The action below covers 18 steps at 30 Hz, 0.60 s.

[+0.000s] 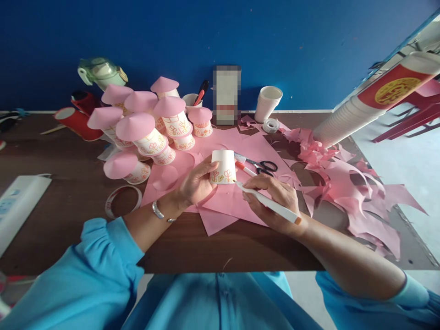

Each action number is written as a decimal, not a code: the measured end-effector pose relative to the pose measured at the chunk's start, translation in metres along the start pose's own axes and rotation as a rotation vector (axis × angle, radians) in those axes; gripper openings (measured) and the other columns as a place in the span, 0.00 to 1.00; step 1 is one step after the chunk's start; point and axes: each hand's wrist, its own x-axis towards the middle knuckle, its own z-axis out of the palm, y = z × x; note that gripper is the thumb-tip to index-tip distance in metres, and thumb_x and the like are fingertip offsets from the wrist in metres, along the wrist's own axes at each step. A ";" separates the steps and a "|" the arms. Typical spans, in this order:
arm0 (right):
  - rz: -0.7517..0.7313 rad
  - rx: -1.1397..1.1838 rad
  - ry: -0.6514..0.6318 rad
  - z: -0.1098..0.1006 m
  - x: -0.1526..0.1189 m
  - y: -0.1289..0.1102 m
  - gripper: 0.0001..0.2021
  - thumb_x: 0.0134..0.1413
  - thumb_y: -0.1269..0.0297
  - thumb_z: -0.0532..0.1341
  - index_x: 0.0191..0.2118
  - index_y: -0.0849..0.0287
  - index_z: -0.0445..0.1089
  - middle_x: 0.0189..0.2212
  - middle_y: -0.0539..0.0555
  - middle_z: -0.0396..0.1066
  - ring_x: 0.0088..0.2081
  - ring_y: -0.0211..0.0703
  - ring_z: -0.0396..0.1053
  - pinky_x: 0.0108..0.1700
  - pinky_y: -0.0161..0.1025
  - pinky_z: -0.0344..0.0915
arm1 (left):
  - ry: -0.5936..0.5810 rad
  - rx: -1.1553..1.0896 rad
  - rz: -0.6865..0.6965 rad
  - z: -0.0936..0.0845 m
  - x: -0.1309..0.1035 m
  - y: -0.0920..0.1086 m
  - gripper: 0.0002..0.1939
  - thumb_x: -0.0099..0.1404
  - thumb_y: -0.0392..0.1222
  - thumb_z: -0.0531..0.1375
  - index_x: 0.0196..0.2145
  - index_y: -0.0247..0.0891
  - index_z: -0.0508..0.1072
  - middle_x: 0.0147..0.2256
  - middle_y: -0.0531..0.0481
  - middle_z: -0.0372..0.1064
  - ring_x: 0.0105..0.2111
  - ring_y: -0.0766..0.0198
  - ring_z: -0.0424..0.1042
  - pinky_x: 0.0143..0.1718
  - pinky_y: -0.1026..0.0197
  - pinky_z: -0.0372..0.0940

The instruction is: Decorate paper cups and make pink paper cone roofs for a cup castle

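My left hand (199, 179) grips a white paper cup (223, 161) by its left side, mouth downward. Red and gold flower drawings run round the cup near its rim. In my right hand (277, 201) is a white marker pen (271, 205) with a brownish end, its tip at the cup's lower right edge. Pink paper sheets (227, 204) lie beneath both hands. Just behind the cup are black-handled scissors (266, 167) and another pen with an orange part (242, 167).
Decorated cups with pink paper cones (135, 128) stand grouped at the left. A tape roll (123, 200) lies before them. Pink scraps (354, 183) spread over the right side, by a long leaning stack of cups (350, 107). White cups (268, 103) and clear tape (271, 125) are at the back.
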 end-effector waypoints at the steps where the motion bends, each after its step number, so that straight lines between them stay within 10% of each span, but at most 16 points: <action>1: -0.007 -0.007 0.004 0.000 0.000 0.000 0.05 0.63 0.70 0.62 0.43 0.54 0.70 0.30 0.50 0.78 0.30 0.40 0.78 0.33 0.35 0.74 | -0.002 0.002 -0.005 0.000 0.000 0.000 0.19 0.68 0.48 0.61 0.53 0.35 0.77 0.49 0.39 0.78 0.53 0.48 0.75 0.52 0.51 0.68; 18: -0.100 0.037 -0.045 0.007 -0.002 0.000 0.08 0.62 0.75 0.64 0.44 0.57 0.69 0.31 0.51 0.78 0.32 0.40 0.78 0.33 0.35 0.73 | 0.015 0.035 0.000 -0.003 0.000 -0.006 0.20 0.66 0.46 0.64 0.54 0.39 0.76 0.50 0.43 0.77 0.50 0.52 0.75 0.49 0.53 0.69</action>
